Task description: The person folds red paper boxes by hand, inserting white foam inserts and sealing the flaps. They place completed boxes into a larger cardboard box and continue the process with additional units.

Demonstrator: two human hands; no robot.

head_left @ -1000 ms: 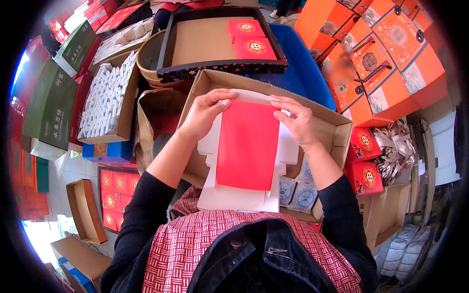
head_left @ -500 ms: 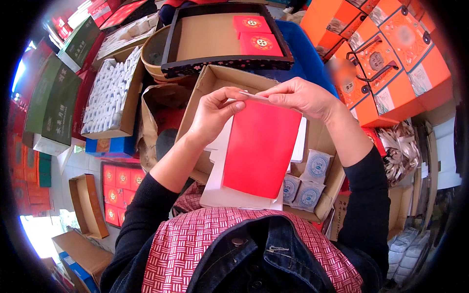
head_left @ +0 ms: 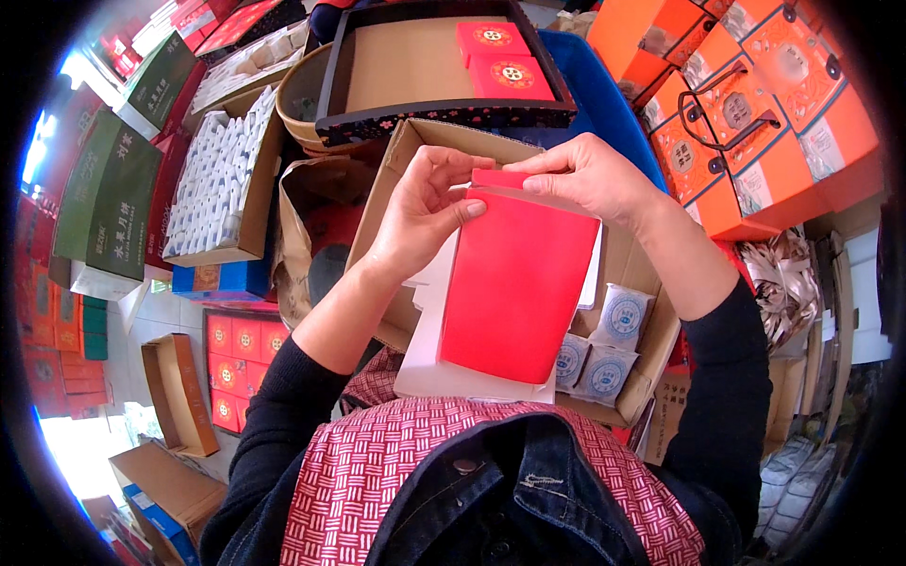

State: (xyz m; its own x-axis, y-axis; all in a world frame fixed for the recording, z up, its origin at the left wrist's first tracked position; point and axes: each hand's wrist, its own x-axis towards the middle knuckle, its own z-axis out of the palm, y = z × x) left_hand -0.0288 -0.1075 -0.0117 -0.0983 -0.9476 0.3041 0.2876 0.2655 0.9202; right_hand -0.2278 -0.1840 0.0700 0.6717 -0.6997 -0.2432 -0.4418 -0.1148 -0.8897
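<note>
A flat red carton blank (head_left: 517,283) with white inner flaps stands upright over my lap, its lower edge near my red-patterned apron. My left hand (head_left: 423,209) pinches its upper left corner, thumb on the red face. My right hand (head_left: 590,174) grips the small red top flap at the upper edge. Behind the blank lies an open brown cardboard box (head_left: 634,387) holding several small white sachets with blue round marks (head_left: 618,319).
A dark tray (head_left: 444,108) with two red boxes (head_left: 500,58) sits beyond the cardboard box. Orange gift boxes with handles (head_left: 755,113) stack at the right. A carton of white packets (head_left: 222,179), green boxes (head_left: 109,203) and red boxes (head_left: 236,363) stand at the left.
My hands came together at the top of the red blank and lifted it slightly; the right hand moved left onto the top flap, uncovering the sachets in the box.
</note>
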